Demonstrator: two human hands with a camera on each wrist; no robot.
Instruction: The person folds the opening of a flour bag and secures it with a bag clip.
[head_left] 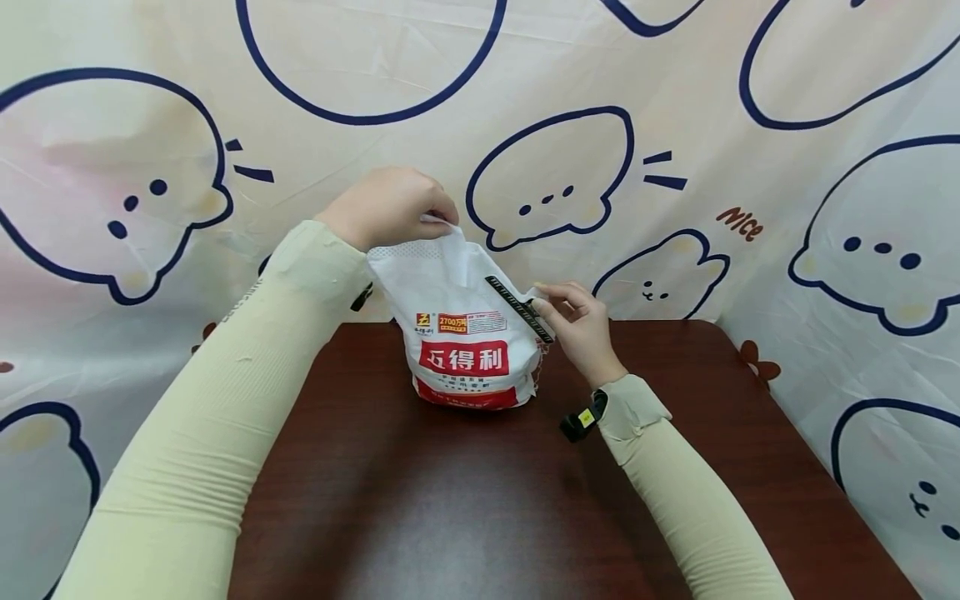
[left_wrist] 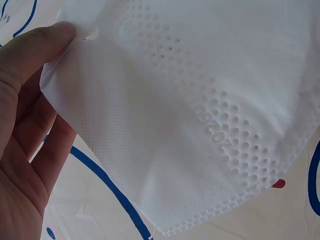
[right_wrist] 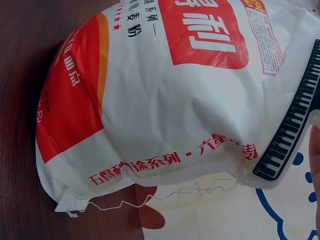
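Observation:
A white flour bag (head_left: 465, 333) with red printed panels and Chinese lettering stands on the table, its lower part full and rounded. My left hand (head_left: 397, 204) pinches its top edge and holds it up. In the left wrist view, the thumb (left_wrist: 52, 42) presses on the white sheet of the bag, which has rows of small dots and stamped digits. My right hand (head_left: 581, 325) pinches the bag's right upper corner between thumb and fingers. Beside those fingers a black strip (right_wrist: 290, 130) patterned like piano keys lies slanted across the bag. The bag's inside is hidden.
The dark brown wooden table (head_left: 465, 517) reaches back to a pale cloth backdrop (head_left: 555, 175) with blue-outlined cartoon animals. Loose thread (right_wrist: 165, 195) hangs along the bag's side. A small black device (head_left: 581, 422) is strapped to the right wrist.

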